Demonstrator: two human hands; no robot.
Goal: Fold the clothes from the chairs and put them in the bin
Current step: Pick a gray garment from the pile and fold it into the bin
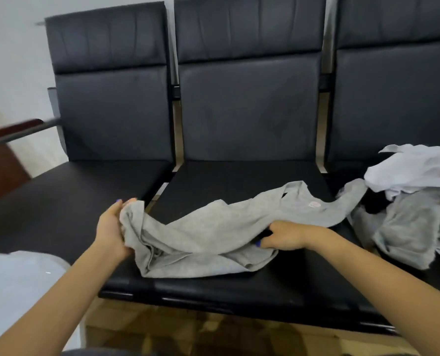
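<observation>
At lower left a pale bin [13, 281] is cut off by the frame. The left hand [111, 228] bunches the grey shirt [203, 235] on the middle chair [239, 181]; the right hand [286, 236] pinches its hem. Its pink label [314, 204] is unreadable. At right, a clothes pile [414, 201] runs out of frame.

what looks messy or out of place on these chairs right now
Nothing looks damaged or spilled. The light grey cotton t-shirt lies rumpled across the middle black padded chair seat, bunched in the left hand and right hand. A loose heap of white and grey clothes sits unfolded on the right seat.
</observation>
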